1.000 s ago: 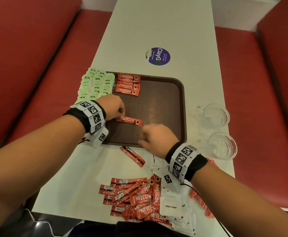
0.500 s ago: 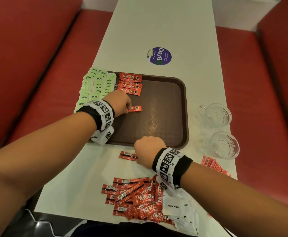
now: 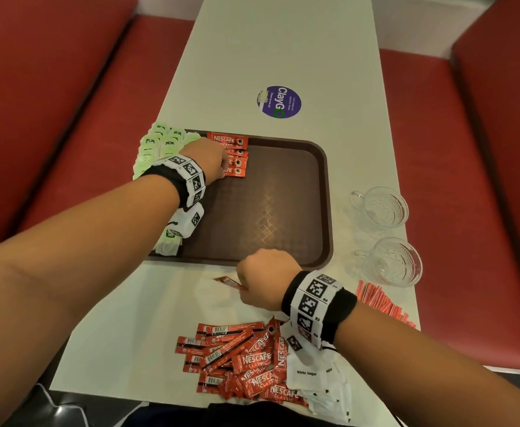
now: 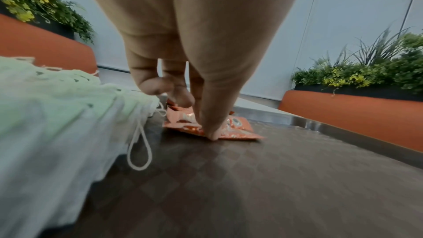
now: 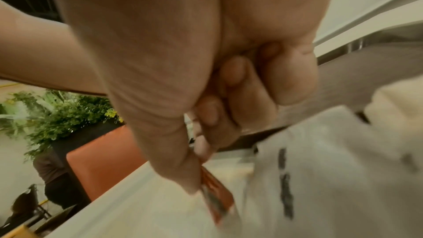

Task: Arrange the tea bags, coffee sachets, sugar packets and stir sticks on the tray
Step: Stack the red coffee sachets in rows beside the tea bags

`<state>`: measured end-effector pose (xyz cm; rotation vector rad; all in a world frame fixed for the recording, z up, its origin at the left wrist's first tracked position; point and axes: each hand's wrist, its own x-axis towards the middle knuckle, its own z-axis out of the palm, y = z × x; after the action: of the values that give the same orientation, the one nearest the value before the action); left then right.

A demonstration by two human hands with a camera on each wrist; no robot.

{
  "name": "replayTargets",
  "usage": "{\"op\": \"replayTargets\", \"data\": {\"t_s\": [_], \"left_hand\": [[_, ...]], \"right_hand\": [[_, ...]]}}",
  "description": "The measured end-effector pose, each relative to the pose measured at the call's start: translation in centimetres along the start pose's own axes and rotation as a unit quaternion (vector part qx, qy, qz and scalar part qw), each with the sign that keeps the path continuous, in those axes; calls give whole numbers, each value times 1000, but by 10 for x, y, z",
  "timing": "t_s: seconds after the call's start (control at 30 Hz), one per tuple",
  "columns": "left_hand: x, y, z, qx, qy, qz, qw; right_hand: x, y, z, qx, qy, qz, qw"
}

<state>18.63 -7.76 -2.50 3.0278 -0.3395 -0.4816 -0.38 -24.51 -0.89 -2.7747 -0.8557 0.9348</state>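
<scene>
A brown tray (image 3: 268, 211) lies on the white table. At its far left corner sits a row of red coffee sachets (image 3: 234, 141), with green tea bags (image 3: 157, 143) beside them. My left hand (image 3: 225, 167) is on the nearest sachet (image 4: 238, 131) of that row, thumb tip on its near edge and fingertips on top. Just before the tray's near edge, my right hand (image 3: 243, 285) pinches one end of another sachet (image 3: 229, 282) between thumb and forefinger; the right wrist view shows this sachet (image 5: 217, 198) hanging from the pinch.
A loose pile of coffee sachets (image 3: 243, 362) and white sugar packets (image 3: 308, 374) lies at the near table edge. Red stir sticks (image 3: 379, 303) and two glass cups (image 3: 382, 208) are to the right. One tea bag (image 3: 167, 245) sits at the tray's near left corner. Red benches flank the table.
My left hand carried its sachet from the tray's middle up to the row at the far left. My right hand drew back off the tray and took hold of a sachet on the table.
</scene>
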Motion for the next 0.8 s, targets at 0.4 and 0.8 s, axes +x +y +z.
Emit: {"op": "replayTargets", "data": {"t_s": [0.4, 0.8], "left_hand": [[-117, 32, -12, -71, -109, 138, 982], [-128, 26, 5, -210, -116, 179, 954]], "right_hand": [[-2, 24, -15, 56, 227, 11, 972], [-3, 23, -16, 29, 211, 32, 977]]}}
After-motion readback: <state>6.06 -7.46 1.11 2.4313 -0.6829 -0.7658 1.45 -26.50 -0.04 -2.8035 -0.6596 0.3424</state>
